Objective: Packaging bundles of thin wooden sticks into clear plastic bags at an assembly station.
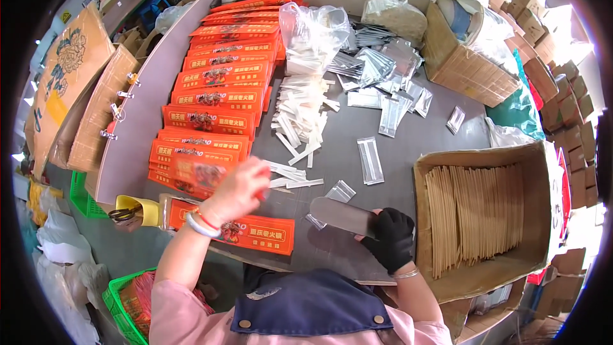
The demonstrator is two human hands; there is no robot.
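My left hand (pixel 235 195), bare with a bracelet, is blurred above the near end of a long stack of red printed paper sleeves (pixel 207 98). Red shows at its fingertips, and a reddish smear beside it hides whether it holds anything. One red sleeve (pixel 265 233) lies flat at the table's near edge, under my left wrist. In a black fingerless glove, my right hand (pixel 389 237) grips a flat grey blade with a rounded end (pixel 338 214). The blade points left, over a small clear packet (pixel 338 193).
White paper strips (pixel 297 112) lie piled mid-table, with silvery packets (pixel 377 67) behind. An open carton (pixel 421 179) of wooden chopsticks (pixel 476 214) stands at right. Another carton (pixel 469 67) is at the back right. Scissors (pixel 124 213) sit in a yellow holder (pixel 151 211) at left.
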